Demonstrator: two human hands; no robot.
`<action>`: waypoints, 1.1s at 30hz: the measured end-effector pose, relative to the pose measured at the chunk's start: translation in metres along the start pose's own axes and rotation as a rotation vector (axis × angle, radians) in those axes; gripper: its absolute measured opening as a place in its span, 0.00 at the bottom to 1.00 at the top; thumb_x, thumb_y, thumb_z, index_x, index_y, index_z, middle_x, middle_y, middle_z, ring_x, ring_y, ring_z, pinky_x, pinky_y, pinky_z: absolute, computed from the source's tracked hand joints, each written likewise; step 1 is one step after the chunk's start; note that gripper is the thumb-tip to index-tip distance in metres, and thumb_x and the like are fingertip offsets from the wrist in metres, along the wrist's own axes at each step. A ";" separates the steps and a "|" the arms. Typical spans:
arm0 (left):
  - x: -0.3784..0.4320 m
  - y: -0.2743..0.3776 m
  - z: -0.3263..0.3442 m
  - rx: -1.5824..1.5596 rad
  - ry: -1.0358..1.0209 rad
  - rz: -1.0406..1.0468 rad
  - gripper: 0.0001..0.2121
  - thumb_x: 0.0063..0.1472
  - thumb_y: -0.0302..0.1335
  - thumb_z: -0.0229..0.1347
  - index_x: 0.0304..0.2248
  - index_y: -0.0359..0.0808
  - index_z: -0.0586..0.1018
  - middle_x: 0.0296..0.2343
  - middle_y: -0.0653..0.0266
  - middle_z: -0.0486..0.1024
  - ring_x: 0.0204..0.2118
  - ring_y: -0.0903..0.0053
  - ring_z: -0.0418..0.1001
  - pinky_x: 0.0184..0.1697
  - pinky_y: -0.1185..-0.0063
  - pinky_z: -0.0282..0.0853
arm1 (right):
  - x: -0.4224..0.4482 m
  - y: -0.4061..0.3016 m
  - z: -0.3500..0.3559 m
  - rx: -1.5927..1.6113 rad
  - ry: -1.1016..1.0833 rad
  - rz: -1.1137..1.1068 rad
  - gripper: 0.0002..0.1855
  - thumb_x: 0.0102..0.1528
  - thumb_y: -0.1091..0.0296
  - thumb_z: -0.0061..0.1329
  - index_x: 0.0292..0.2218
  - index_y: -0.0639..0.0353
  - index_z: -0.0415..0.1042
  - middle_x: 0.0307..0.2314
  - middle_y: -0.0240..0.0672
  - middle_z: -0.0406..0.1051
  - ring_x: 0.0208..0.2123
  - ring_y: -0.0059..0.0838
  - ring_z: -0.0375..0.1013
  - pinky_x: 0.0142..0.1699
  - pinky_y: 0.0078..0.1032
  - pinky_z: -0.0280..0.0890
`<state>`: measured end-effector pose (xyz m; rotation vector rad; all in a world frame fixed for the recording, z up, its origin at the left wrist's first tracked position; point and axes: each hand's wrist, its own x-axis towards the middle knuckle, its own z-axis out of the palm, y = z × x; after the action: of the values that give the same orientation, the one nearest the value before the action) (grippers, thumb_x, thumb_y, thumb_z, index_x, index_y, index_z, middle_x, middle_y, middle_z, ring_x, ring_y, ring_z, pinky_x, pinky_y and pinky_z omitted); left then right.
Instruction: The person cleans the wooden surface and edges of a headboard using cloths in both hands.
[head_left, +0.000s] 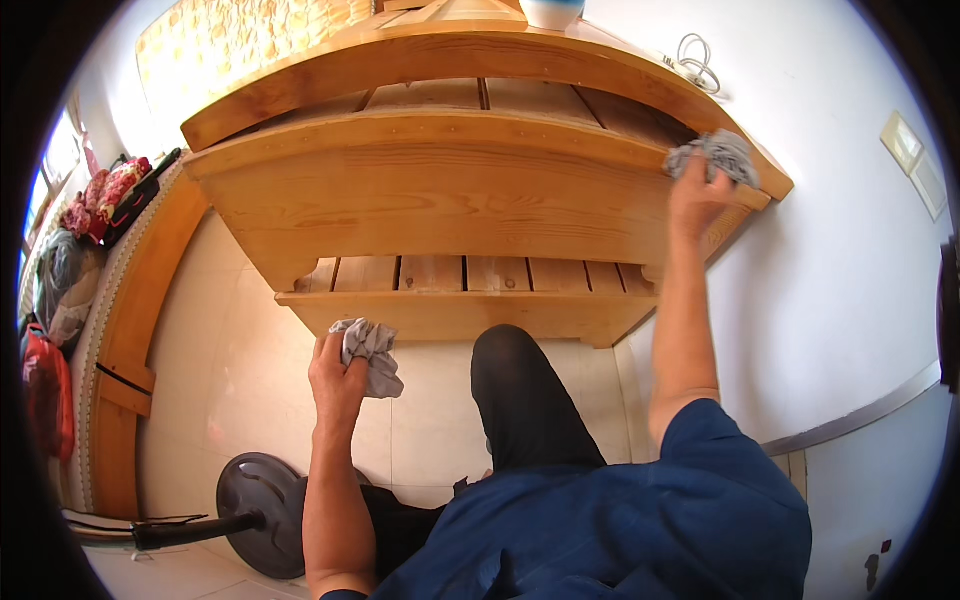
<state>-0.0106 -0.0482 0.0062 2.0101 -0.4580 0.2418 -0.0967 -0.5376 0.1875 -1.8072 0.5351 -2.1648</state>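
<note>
My right hand (701, 191) grips a crumpled grey cloth (721, 156) at the right end of a wooden shelf unit (442, 195). The cloth lies against the end of the unit's upper rail, just below the thick top board (495, 56). Lower and to the left, my left hand (337, 371) holds a second bunched grey cloth (373, 356) above the tiled floor. That cloth is near the front left of the low slatted shelf (465, 300); whether it touches the wood I cannot tell.
A white wall (787, 315) with switch plates (911, 161) borders the unit's right end. A coiled cable (697, 64) and a white-and-blue container (551, 13) sit on top. At left stands a wood-edged bed (127, 352) carrying bags. A round black base (259, 514) stands near my left arm.
</note>
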 end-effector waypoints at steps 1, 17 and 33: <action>0.000 -0.002 0.000 -0.004 0.001 -0.005 0.16 0.49 0.17 0.51 0.40 0.30 0.78 0.37 0.51 0.75 0.39 0.56 0.74 0.45 0.69 0.70 | -0.016 -0.028 0.013 0.124 0.005 -0.017 0.09 0.56 0.71 0.53 0.38 0.64 0.78 0.34 0.44 0.76 0.33 0.38 0.75 0.39 0.35 0.70; 0.004 -0.036 -0.008 0.193 0.053 -0.011 0.15 0.50 0.20 0.54 0.40 0.32 0.79 0.35 0.50 0.74 0.36 0.53 0.74 0.42 0.65 0.71 | -0.094 -0.137 0.068 0.258 -0.295 -0.468 0.09 0.46 0.75 0.56 0.32 0.61 0.77 0.36 0.48 0.72 0.37 0.50 0.71 0.43 0.43 0.66; -0.007 -0.015 0.001 0.129 0.003 -0.004 0.16 0.49 0.20 0.54 0.40 0.32 0.78 0.36 0.48 0.75 0.38 0.50 0.74 0.44 0.63 0.71 | -0.023 -0.050 0.022 -0.432 -0.227 -0.422 0.09 0.53 0.65 0.51 0.35 0.57 0.78 0.38 0.45 0.73 0.42 0.52 0.70 0.48 0.46 0.67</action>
<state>-0.0110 -0.0409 -0.0091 2.1364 -0.4460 0.2780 -0.0696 -0.4850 0.1934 -2.5618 0.6541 -2.1683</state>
